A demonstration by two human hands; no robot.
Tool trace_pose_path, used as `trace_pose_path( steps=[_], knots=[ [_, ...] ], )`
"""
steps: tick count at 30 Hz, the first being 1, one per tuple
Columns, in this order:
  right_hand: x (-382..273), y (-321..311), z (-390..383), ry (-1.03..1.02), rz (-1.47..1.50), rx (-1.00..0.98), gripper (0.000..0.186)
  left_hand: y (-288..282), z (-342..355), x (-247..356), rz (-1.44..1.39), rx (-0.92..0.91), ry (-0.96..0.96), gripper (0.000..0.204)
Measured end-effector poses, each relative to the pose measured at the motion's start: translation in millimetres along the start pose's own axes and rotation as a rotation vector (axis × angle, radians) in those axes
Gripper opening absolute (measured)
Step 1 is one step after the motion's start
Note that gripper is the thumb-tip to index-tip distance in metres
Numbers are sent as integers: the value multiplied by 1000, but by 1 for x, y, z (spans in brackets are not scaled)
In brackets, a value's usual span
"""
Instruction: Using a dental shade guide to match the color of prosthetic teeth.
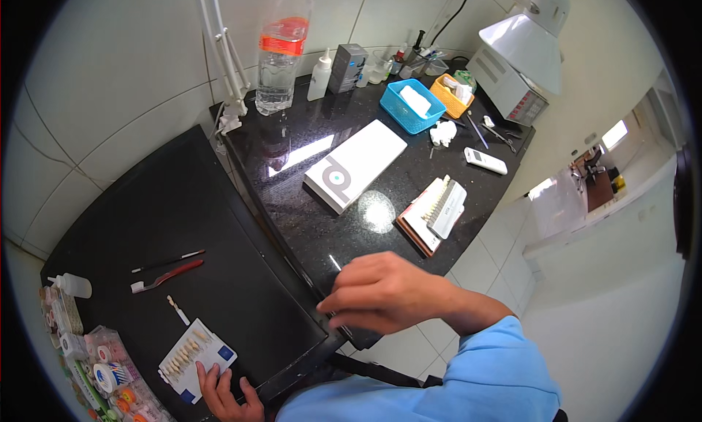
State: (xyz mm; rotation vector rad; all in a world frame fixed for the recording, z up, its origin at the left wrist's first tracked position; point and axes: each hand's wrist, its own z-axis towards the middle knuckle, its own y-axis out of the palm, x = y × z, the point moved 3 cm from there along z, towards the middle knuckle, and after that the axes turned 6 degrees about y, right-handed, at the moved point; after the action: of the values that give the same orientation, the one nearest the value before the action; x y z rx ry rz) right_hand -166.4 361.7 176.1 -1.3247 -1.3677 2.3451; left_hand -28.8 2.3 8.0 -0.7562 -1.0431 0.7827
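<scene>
At the lower left, my left hand (228,400) lies with its fingers spread, the fingertips touching the near edge of a white card (217,347). Several cream tooth-shaped pieces (183,358) sit in a row on that card. Just beyond it is a single tooth-shaped tab (178,309) on a white stem. My right hand (384,294) is raised over the near edge of the black counter, fingers loosely bent and thumb apart; nothing shows between them. A red toothbrush (170,277) and a thin dark brush (168,261) lie farther back on the black table (146,210).
On the speckled counter (274,177) are a white box (358,162), a tooth shade guide (446,208) on a notebook, a white handheld device (485,161), a blue basket (402,118) and a tall water bottle (278,78). Small jars (110,377) crowd the table's left edge. A lamp (523,42) overhangs.
</scene>
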Motion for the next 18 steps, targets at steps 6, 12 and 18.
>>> trace_pose_path(
  steps=[6,12,18],
  knots=[
    [34,-64,-42,331,-247,419,10,-11,22,28,45,126,115,29],
    [78,-105,-61,500,-386,548,8,-12,22,28,60,135,113,29],
    [238,-245,-177,1296,-792,820,23,-12,23,29,52,112,145,28]
  ],
)
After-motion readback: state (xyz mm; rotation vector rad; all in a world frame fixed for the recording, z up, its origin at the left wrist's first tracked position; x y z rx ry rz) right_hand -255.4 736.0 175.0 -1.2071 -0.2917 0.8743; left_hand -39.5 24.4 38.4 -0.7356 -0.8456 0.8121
